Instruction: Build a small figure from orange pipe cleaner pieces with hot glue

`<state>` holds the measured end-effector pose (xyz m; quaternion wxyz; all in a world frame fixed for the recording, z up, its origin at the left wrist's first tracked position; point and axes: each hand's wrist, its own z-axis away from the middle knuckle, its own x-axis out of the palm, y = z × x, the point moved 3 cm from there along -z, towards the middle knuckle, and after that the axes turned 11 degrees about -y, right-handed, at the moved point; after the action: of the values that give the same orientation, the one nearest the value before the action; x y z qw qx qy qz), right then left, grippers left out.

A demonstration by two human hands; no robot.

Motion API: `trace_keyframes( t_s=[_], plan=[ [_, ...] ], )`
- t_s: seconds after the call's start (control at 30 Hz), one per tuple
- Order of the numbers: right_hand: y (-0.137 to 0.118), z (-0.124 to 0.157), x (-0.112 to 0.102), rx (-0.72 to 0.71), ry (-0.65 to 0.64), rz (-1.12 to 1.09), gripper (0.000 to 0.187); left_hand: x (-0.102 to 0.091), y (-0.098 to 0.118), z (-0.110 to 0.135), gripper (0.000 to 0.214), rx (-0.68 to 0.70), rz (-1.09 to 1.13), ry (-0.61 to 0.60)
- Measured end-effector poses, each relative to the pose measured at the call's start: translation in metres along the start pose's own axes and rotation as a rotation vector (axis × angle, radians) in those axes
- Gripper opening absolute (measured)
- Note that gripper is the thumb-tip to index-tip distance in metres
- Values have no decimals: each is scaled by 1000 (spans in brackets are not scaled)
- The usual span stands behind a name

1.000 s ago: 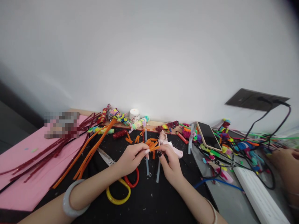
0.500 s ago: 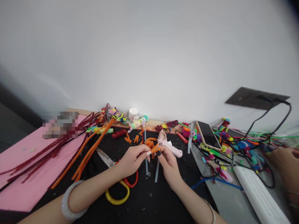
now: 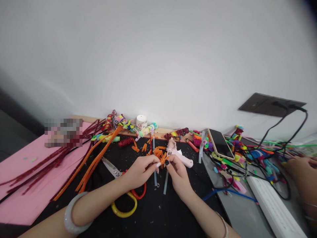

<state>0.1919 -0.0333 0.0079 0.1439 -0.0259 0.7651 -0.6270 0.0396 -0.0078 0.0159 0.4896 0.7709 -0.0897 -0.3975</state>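
A short orange pipe-cleaner piece (image 3: 163,160) is pinched between the fingertips of the left hand (image 3: 140,170) and the right hand (image 3: 178,175), both closed on it, above the black bench (image 3: 153,211). Scissors (image 3: 123,191) lie under the left wrist; a pink glue gun (image 3: 179,155) is seen just behind.

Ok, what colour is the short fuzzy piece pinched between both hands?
Orange; the head view shows the fuzzy piece between left hand and right hand.
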Motion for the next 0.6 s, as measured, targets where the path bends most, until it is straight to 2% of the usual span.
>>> trace_keyframes(
  t_s=[0.2,0.4,0.6],
  plan=[
    [2,1,-1,-23,-22,75,12,-1,0,0,17,-35,-22,-46],
    [4,3,0,-10,-86,204,8,-4,1,0,23,-64,-10,-45],
    [-2,4,2,-18,-135,286,10,-1,-2,0,24,-84,2,-103]
  ],
)
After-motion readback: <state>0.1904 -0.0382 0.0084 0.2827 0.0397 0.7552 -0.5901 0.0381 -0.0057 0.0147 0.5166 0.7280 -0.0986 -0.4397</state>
